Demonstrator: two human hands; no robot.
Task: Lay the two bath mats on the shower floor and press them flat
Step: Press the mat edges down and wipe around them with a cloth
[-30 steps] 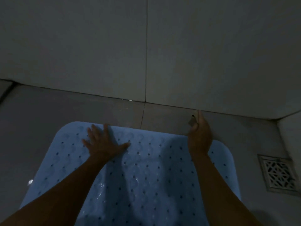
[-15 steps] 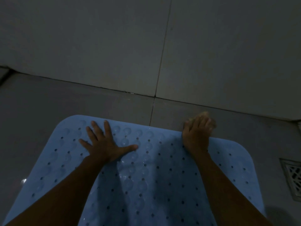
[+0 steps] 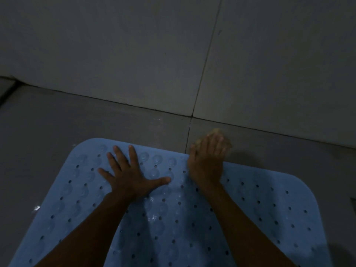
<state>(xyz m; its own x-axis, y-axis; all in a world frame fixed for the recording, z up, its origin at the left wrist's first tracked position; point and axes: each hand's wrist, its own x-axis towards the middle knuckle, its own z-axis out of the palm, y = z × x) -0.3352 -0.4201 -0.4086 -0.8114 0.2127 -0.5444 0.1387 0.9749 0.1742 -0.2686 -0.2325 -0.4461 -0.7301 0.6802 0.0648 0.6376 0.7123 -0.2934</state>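
Bath mat (image 3: pixel 260 209), blue and dotted with holes, lies on the grey shower floor (image 3: pixel 77 122) beneath both forearms. The left hand (image 3: pixel 133 178) presses on it, fingers spread wide and flat. Just beside its thumb, the right hand (image 3: pixel 207 162) is blurred at the mat's far edge, fingertips over bare floor; I cannot tell whether it holds the yellowish bit (image 3: pixel 213 131) there.

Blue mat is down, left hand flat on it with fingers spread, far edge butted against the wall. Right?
Not quite. The blue mat is down and the left hand lies flat on it, fingers spread, but its far edge stops short of the wall: the head view shows a strip of bare floor between them.
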